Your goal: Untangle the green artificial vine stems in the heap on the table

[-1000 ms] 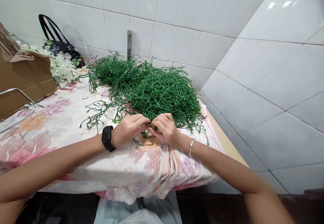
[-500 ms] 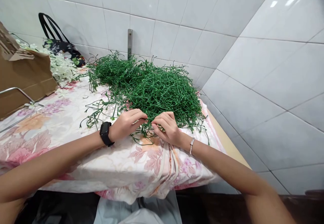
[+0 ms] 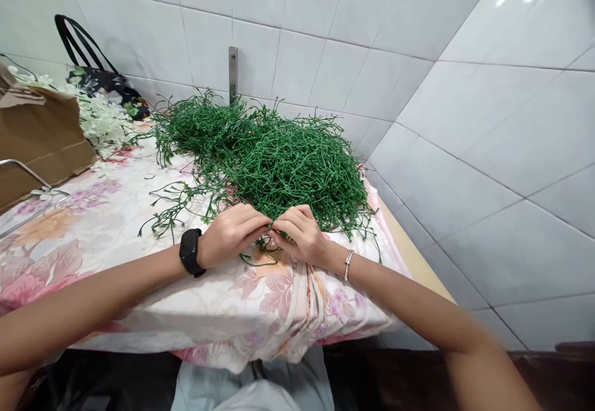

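Fingertips of the left hand and the right hand now meet, where half a second ago a narrow gap showed between them. Both hands are closed down to a pinch, thumb against fingers, with a bit of green stem showing where they join. It looks held between them, though the fingers cover most of it, so I cannot tell which hand has the firmer hold or whether the piece itself has changed.

Just below the fingers, a thin green loop hangs over the cloth, probably part of the same piece. The big pile of green stems sits directly behind the hands on the desk, its shape much as it was. Loose sprigs lie to the left of the hands, apart from the fingers and also looking unmoved.

So the change is confined to the fingertips. I take the parting and closing as fine work on one small piece, with the pile untouched by it. The view has also shifted slightly, so the cardboard box and white flowers sit a little further left.
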The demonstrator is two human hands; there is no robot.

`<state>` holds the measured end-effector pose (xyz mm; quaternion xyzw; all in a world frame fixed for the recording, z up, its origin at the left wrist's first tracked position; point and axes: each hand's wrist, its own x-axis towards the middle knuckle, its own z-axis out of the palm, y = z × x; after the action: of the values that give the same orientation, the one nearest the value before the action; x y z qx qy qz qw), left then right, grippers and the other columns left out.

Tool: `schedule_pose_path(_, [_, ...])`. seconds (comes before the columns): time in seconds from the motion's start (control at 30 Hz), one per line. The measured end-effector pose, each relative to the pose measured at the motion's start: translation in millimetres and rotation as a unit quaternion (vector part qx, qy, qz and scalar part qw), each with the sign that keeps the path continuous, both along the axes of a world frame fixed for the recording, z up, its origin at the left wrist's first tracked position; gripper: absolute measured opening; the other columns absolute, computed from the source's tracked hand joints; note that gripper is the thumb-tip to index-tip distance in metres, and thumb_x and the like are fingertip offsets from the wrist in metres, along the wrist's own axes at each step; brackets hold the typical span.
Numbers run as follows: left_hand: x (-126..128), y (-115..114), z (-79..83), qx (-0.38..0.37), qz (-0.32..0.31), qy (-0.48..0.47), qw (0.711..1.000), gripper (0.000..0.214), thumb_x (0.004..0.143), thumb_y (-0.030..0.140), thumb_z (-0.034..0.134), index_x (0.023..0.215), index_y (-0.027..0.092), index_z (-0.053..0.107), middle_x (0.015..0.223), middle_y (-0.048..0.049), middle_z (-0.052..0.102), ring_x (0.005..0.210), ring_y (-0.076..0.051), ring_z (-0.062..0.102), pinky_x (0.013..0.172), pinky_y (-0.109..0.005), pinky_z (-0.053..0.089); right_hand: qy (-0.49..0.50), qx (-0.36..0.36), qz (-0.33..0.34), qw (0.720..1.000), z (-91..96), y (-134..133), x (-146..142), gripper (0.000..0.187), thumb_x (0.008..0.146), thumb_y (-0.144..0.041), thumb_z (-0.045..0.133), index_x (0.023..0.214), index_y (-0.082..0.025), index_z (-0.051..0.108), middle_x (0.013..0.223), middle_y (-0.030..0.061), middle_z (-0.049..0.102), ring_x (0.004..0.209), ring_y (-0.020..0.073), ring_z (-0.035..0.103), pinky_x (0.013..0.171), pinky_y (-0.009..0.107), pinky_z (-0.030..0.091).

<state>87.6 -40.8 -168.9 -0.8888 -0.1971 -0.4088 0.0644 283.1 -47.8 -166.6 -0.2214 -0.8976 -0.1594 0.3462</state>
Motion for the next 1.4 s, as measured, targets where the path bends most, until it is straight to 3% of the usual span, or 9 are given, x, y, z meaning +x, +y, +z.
schedule_pose_path(0.13, [0,0,0.4,0.017,0.015,0.025,0.999,0.014,0.082,0.016,0.048,0.094,0.012,0.053,0.083,-0.0063,0.061,0.074,-0.014,0.052,0.066,-0.027,0.042,-0.031,0.011,-0.024,0.999,1.8,2,-1,0.004,0.077,-0.015,0.048,0.074,-0.015,0.047,0.065,-0.0002,0.051,0.066,0.0096,0.043,0.069,0.027,0.033])
schedule_pose_path(0.27, [5,-4,6.4,0.045,0.054,0.089,0.994,0.014,0.085,0.02,0.041,0.083,0.013,0.054,0.072,-0.0046,0.056,0.064,-0.014,0.046,0.06,-0.026,0.038,-0.055,0.052,-0.054,0.996,2.0,2,-5,0.02,0.076,-0.014,0.044,0.057,-0.017,0.04,0.054,-0.0019,0.039,0.058,0.0096,0.034,0.062,0.027,0.03])
schedule_pose_path(0.43, [13,-8,8.4,0.071,0.094,0.136,0.984,0.023,0.085,0.02,0.036,0.066,0.015,0.049,0.062,-0.0027,0.047,0.057,-0.014,0.04,0.054,-0.026,0.033,-0.047,0.096,-0.084,0.991,-2.6,-1,-10,0.025,0.077,-0.016,0.041,0.053,-0.018,0.037,0.05,-0.0018,0.036,0.055,0.0108,0.032,0.059,0.028,0.026])
schedule_pose_path(0.6, [11,-9,4.9,0.045,0.138,0.121,0.982,0.022,0.083,0.017,0.038,0.063,0.015,0.048,0.061,-0.0026,0.047,0.06,-0.014,0.042,0.055,-0.026,0.034,0.011,0.018,-0.133,0.991,-6.1,7,-2,0.025,0.077,-0.017,0.041,0.052,-0.017,0.039,0.049,-0.0016,0.041,0.052,0.0099,0.035,0.061,0.028,0.029])
schedule_pose_path(0.73, [6,-5,6.4,-0.082,0.098,0.037,0.991,0.018,0.085,0.02,0.038,0.079,0.013,0.053,0.071,-0.0032,0.054,0.066,-0.012,0.049,0.061,-0.024,0.039,0.052,-0.005,-0.127,0.99,-7.4,15,4,0.023,0.077,-0.018,0.044,0.054,-0.018,0.038,0.052,-0.0017,0.044,0.056,0.01,0.041,0.064,0.028,0.031])
schedule_pose_path(0.9, [-1,2,15.0,-0.212,0.062,-0.078,0.972,0.014,0.083,0.023,0.046,0.086,0.014,0.056,0.079,-0.0021,0.06,0.071,-0.009,0.054,0.066,-0.02,0.042,0.113,-0.007,-0.113,0.987,-6.9,16,4,0.032,0.074,-0.018,0.05,0.053,-0.019,0.026,0.048,-0.0054,0.031,0.05,0.0074,0.032,0.062,0.027,0.031])
schedule_pose_path(1.1, [-3,1,17.0,-0.207,0.049,-0.088,0.973,0.011,0.08,0.02,0.051,0.087,0.014,0.058,0.081,-0.0025,0.062,0.072,-0.01,0.056,0.066,-0.021,0.043,0.166,-0.04,-0.085,0.982,-5.5,11,3,0.023,0.074,-0.014,0.049,0.059,-0.019,0.032,0.052,-0.006,0.035,0.048,0.0058,0.032,0.06,0.026,0.031])
schedule_pose_path(1.23, [-2,1,15.7,-0.203,0.049,-0.086,0.974,0.011,0.08,0.02,0.051,0.086,0.014,0.057,0.079,-0.0021,0.062,0.071,-0.01,0.055,0.066,-0.02,0.043,0.224,-0.114,-0.118,0.961,-5.5,8,3,0.01,0.075,-0.021,0.047,0.067,-0.019,0.041,0.052,-0.0057,0.037,0.047,0.0067,0.032,0.055,0.024,0.031])
schedule_pose_path(1.4, [-3,2,16.0,-0.195,0.053,-0.095,0.975,0.011,0.081,0.021,0.05,0.085,0.014,0.057,0.078,-0.0016,0.061,0.07,-0.009,0.055,0.066,-0.021,0.044,0.262,-0.149,-0.149,0.942,-4.3,11,8,0.029,0.077,-0.018,0.037,0.049,-0.019,0.032,0.045,-0.0033,0.031,0.047,0.0086,0.032,0.05,0.025,0.027])
